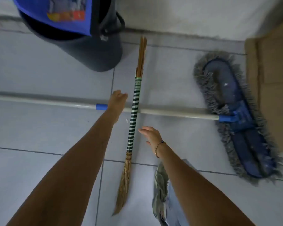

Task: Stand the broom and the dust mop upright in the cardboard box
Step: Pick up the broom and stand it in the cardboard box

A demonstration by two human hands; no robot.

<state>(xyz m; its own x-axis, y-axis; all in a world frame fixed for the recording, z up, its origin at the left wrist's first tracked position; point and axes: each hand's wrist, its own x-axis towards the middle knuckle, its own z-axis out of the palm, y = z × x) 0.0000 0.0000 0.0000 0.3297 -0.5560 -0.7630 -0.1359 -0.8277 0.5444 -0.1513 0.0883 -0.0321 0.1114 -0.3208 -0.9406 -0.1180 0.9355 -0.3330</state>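
2 bare hands flank the broom (134, 111) lying flat across the dust mop (235, 115) pole: right hand (151, 136) open, fingers spread, just beside it; left hand (118, 100) loosely curled, empty. Cardboard box (274, 88) lies far right.

head cam | steep downward look at tiled floor (39, 128) | close over outstretched forearms

The broom (134, 110) lies across the dust mop (238, 115) pole in the frame centre. Bare tile is free on both sides of it. A dark bucket (88, 51) blocks the upper left; the cardboard box (271, 79) closes the right edge.
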